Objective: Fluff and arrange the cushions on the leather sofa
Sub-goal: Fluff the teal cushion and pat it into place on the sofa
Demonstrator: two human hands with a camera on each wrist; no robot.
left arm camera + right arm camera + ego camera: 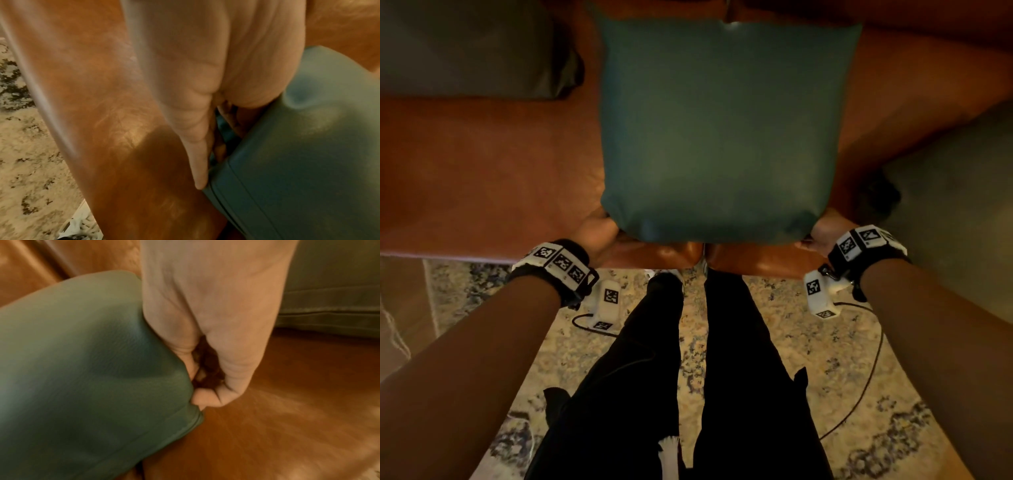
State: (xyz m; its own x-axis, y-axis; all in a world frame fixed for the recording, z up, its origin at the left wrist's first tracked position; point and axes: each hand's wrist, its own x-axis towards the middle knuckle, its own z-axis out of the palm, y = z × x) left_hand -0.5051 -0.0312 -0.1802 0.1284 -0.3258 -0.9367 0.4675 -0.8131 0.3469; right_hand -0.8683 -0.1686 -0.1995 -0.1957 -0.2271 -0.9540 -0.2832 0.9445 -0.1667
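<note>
A square teal cushion [719,130] lies over the middle of the brown leather sofa [482,171], its far edge toward the backrest. My left hand [602,228] grips its near left corner and my right hand [820,233] its near right corner, just above the seat's front edge. In the left wrist view, the left hand [207,162] has one finger lying straight along the cushion [308,162] seam, with the other fingers tucked under it. In the right wrist view, the right hand [203,395] is curled tight, pinching the cushion [82,369] corner over the seat [287,418].
A grey-green cushion [472,51] lies on the sofa at the far left. Another grey-green cushion [955,192] sits at the right, close to my right hand. My legs [654,377] stand against the sofa front on a patterned rug [774,342] crossed by a dark cable [869,373].
</note>
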